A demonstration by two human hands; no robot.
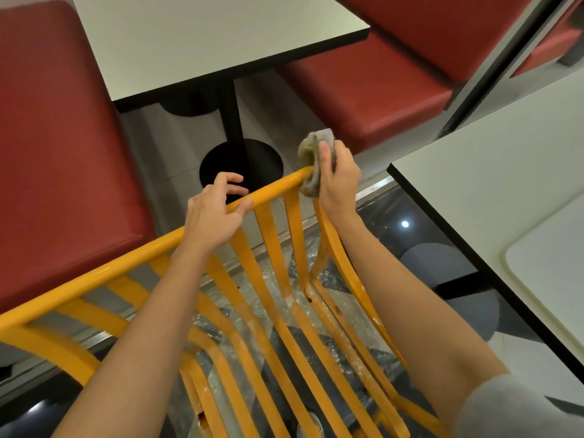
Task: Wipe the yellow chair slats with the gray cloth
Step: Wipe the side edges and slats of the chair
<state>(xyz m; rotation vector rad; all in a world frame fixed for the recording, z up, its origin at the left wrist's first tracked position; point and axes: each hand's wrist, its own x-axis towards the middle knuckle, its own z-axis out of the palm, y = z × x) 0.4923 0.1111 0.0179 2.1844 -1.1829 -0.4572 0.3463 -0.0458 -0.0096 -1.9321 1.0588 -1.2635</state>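
Note:
A yellow slatted chair [268, 279] fills the lower middle of the head view, with its top rail running from lower left up to the right. My left hand [211, 213] grips that rail near its middle, thumb under it and fingers over it. My right hand [338, 178] holds a bunched gray cloth [311, 162] pressed around the rail's far right corner, where the outermost slat meets it. Brown stains and pale smears show on the lower parts of several slats.
A white table [202, 42] with a black post and round base [243, 165] stands just beyond the chair. Red padded benches sit at left [60, 159] and upper right [369, 90]. Another white table [512, 197] lies close on the right. Glossy dark floor lies below.

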